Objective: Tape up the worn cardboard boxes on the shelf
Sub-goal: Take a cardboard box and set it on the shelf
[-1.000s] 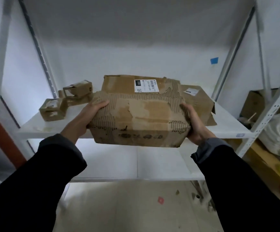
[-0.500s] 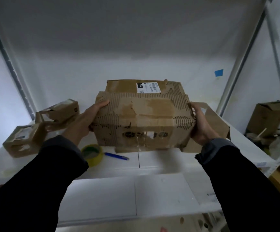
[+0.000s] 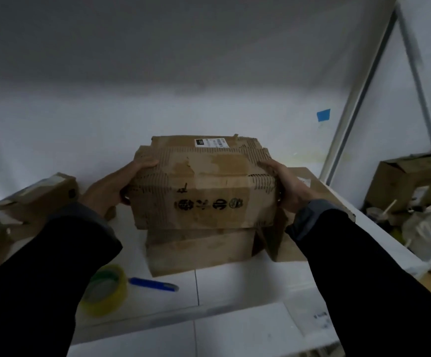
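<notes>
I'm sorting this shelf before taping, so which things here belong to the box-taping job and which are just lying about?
For the job:
worn cardboard box, held by left hand and right hand
yellow tape roll
blue utility knife
small boxes

Lying about:
blue tape scrap
brown box beyond the shelf

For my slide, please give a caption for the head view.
Both hands, left and right, grip a worn box above the shelf, near tape.

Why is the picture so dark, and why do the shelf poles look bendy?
Head view: dim light, with shadow under the upper shelf; both sleeves go nearly black. The wide-angle lens bends the shelf poles, and the small boxes at left look smeared. The big cardboard box stays fairly sharp.
</notes>
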`<state>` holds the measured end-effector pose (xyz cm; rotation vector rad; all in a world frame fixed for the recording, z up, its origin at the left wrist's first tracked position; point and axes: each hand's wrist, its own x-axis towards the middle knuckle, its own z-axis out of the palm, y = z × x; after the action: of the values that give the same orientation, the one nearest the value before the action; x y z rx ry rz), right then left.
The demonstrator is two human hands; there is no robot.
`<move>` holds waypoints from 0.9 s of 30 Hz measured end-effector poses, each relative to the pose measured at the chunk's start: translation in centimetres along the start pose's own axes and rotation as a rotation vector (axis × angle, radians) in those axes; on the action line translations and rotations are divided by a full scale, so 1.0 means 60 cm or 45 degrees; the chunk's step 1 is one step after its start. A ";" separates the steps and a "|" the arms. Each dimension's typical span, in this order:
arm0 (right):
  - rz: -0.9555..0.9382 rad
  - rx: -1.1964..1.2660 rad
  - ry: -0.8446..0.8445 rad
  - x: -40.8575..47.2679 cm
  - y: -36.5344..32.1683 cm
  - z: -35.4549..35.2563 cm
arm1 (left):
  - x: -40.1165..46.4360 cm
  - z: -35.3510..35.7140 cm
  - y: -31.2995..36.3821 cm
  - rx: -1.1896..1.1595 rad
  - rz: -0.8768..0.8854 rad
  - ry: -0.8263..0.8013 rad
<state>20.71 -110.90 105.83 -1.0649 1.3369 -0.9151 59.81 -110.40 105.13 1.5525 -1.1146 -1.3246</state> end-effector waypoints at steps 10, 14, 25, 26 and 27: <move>0.051 0.083 -0.248 0.021 0.040 -0.042 | -0.072 0.085 -0.074 -0.269 0.261 0.053; -0.093 0.100 -0.257 0.020 0.049 -0.048 | -0.083 0.115 -0.101 -0.412 0.421 0.149; -0.188 0.147 -0.384 0.013 0.075 -0.130 | -0.177 0.258 -0.093 -0.333 0.456 0.301; -0.201 0.145 -0.376 0.007 0.078 -0.138 | -0.186 0.270 -0.090 -0.332 0.460 0.289; -0.217 0.152 -0.362 0.005 0.081 -0.147 | -0.195 0.283 -0.086 -0.338 0.460 0.284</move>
<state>11.58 -110.38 101.59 -1.1803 0.9571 -0.9173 42.85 -98.16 101.29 1.2035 -0.9788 -0.9842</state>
